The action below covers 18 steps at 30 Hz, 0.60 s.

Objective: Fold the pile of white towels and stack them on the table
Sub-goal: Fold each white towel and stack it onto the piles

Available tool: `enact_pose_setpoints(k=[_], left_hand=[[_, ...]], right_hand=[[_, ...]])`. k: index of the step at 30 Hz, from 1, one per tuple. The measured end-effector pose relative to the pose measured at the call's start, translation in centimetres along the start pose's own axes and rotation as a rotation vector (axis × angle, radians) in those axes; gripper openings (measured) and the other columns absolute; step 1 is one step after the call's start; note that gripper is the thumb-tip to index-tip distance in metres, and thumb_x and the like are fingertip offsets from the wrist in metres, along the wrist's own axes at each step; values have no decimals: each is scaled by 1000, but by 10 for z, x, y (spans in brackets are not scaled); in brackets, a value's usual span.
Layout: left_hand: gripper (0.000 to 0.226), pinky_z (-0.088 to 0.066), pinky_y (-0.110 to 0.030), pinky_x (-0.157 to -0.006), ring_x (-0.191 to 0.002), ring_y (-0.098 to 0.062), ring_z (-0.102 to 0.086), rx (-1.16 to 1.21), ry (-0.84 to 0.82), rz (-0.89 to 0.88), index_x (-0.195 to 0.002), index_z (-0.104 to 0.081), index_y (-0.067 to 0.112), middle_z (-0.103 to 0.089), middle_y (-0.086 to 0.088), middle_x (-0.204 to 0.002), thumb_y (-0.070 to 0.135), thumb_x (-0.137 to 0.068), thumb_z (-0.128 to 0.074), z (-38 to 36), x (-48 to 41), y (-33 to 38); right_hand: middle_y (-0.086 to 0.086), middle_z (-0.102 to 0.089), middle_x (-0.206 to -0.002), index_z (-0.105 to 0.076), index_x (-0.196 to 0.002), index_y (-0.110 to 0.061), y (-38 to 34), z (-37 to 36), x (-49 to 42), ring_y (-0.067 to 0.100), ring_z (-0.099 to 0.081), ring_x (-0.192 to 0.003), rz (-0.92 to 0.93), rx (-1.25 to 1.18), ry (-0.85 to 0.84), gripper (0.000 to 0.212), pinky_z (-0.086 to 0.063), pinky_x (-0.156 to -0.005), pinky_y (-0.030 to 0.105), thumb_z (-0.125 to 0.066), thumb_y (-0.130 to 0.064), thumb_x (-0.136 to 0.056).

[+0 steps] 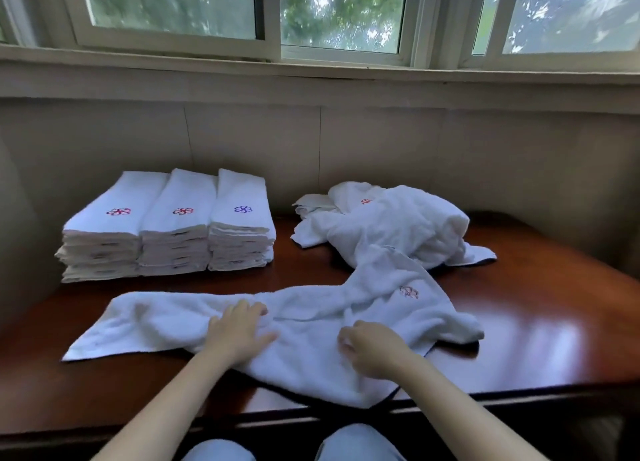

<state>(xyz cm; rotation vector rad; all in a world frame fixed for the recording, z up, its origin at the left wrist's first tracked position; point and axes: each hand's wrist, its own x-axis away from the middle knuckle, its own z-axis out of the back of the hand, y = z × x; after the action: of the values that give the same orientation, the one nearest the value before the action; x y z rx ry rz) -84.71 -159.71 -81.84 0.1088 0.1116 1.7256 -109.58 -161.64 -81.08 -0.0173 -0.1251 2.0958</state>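
Note:
A white towel (166,325) with an embroidered flower logo lies spread and rumpled across the front of the dark wooden table (540,325). My left hand (239,329) rests flat on its middle, fingers straight. My right hand (370,348) lies on the towel just to the right, its fingers curled into the cloth. Behind, at the right, sits the pile of unfolded white towels (398,225). At the back left stand three stacks of folded towels (169,228), side by side, logos on top.
A wall with a window sill (311,79) runs right behind the table. The table's front edge (519,396) is near my knees, and a corner of the spread towel hangs over it.

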Motion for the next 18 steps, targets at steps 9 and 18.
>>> enact_pose_setpoints(k=[9, 18], left_hand=[[24, -39, -37, -82, -107, -23, -57, 82, 359, 85, -99, -60, 21, -64, 1, -110, 36, -97, -40, -19, 17, -13], [37, -33, -32, -56, -78, -30, -55, 402, 292, 68, -66, -48, 19, -57, -2, -71, 36, -98, -40, 68, 3, -30]], right_hand=[[12, -62, -111, -42, -130, -18, -1, -3, 5, 31, -59, -98, -61, -53, 123, 39, -33, -66, 32, -37, -11, -92], [2, -53, -129, -50, -128, -22, -22, -14, -48, 21, -44, -122, 46, -194, 299, 35, -39, -88, 30, -49, -23, -93]])
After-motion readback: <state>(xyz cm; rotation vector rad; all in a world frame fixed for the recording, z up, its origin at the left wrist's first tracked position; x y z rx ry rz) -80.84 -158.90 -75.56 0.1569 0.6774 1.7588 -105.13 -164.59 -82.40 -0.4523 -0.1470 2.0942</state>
